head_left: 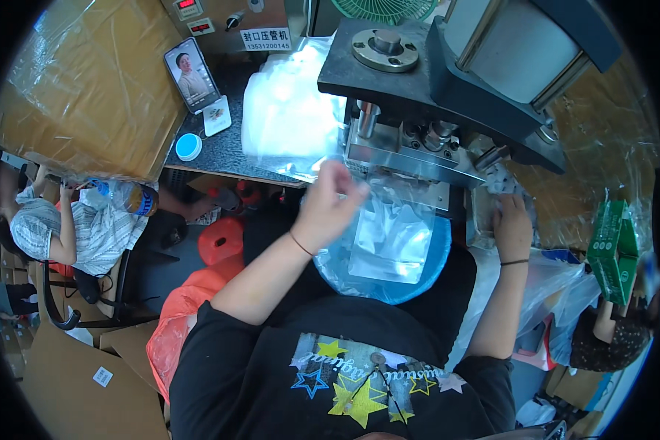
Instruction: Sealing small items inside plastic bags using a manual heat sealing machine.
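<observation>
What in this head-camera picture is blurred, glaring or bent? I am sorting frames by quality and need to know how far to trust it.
Head view: the left hand is smeared by motion, the right hand sharper; glare whitens the stack of clear bags and streaks the plastic wrap on the cardboard box; the fisheye bends the counter edge and blackens the corners.

Clear plastic pouch flat under the press, over blue basin.

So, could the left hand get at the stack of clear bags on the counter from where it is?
Probably yes: the left hand is raised just below the stack of clear bags, with nothing between them; the sealing machine sits off to its right.
</observation>
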`<action>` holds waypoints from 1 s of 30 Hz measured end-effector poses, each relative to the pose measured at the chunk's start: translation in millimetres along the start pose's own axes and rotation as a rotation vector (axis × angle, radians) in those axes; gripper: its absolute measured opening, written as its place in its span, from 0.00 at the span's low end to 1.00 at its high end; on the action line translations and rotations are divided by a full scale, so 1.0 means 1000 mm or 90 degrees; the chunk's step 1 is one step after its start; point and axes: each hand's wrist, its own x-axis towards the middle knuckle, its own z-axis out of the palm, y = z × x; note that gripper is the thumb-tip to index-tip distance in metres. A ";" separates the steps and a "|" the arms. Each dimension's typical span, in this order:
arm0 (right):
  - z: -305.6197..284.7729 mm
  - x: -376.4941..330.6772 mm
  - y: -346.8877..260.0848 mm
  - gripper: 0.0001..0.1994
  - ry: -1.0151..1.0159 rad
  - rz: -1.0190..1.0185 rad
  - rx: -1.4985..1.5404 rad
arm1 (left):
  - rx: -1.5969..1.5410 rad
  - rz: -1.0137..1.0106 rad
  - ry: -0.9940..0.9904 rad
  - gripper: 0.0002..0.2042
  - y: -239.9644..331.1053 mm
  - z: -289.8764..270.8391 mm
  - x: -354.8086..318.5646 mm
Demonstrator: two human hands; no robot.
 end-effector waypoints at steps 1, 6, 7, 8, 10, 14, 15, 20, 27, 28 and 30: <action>0.012 -0.002 0.013 0.11 0.064 -0.068 0.030 | 0.218 0.136 0.100 0.27 0.001 -0.016 0.007; 0.002 -0.006 0.011 0.10 0.164 -0.156 0.080 | 0.706 0.326 -0.018 0.24 -0.028 -0.062 -0.003; -0.010 -0.011 0.002 0.11 0.146 -0.085 0.170 | 0.638 0.358 0.000 0.15 -0.034 -0.068 -0.004; -0.019 -0.017 -0.007 0.11 0.126 -0.011 0.260 | 0.634 0.358 -0.007 0.15 -0.028 -0.071 -0.007; -0.037 -0.023 -0.027 0.12 0.113 -0.030 0.304 | 0.153 0.111 0.023 0.11 -0.009 -0.075 -0.017; -0.039 -0.025 -0.085 0.12 0.075 -0.181 0.442 | -0.083 -0.023 -0.103 0.07 0.006 -0.055 -0.030; -0.044 -0.025 -0.105 0.12 0.036 -0.188 0.520 | -0.124 -0.029 -0.105 0.05 0.006 -0.044 -0.032; -0.058 -0.023 -0.148 0.08 0.030 -0.175 0.703 | -0.063 0.006 -0.216 0.07 0.033 -0.005 -0.040; -0.053 -0.013 -0.127 0.06 0.016 -0.316 0.521 | -0.426 -0.185 -0.432 0.14 0.027 0.024 -0.055; -0.056 -0.014 -0.120 0.08 -0.030 -0.338 0.502 | -0.431 -0.188 -0.428 0.14 0.031 0.026 -0.054; -0.062 -0.014 -0.112 0.10 -0.097 -0.336 0.485 | -0.489 -0.328 -0.517 0.14 0.036 0.029 -0.054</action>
